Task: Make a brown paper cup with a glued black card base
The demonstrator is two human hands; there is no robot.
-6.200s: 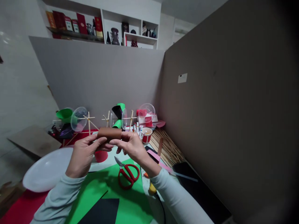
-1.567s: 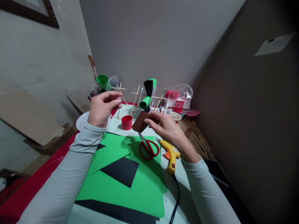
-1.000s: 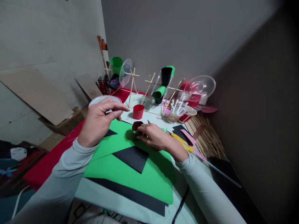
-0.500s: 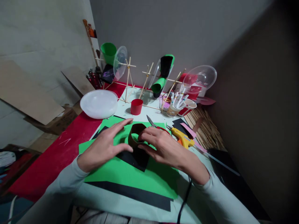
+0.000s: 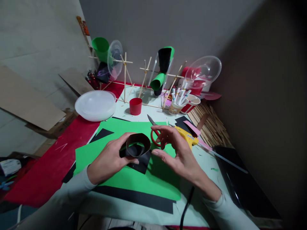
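Observation:
My left hand (image 5: pixel 114 155) grips a black paper ring (image 5: pixel 138 138) from its left side, thumb in front and fingers behind. The ring's open end faces up toward me. My right hand (image 5: pixel 178 152) is just right of it, fingers curved and apart, holding nothing. Beneath both lie a small black paper piece (image 5: pixel 143 163) and a large green sheet (image 5: pixel 112 174). Red-handled scissors (image 5: pixel 153 120) lie behind the right hand, partly covered by its fingers. A yellow glue gun (image 5: pixel 190 137) rests beyond that hand.
A red paper cup (image 5: pixel 135 106) stands behind the sheets, near a white bowl (image 5: pixel 95 106). A stick frame (image 5: pixel 125 80) carries green and black cones and clear plastic discs. Right of it are a cup of markers (image 5: pixel 176 109), a bundle of sticks (image 5: pixel 214 127) and a black device (image 5: pixel 242 182).
The black paper ring has passed from my right hand to my left. My right hand has let go and opened to the right. The view has shifted slightly.

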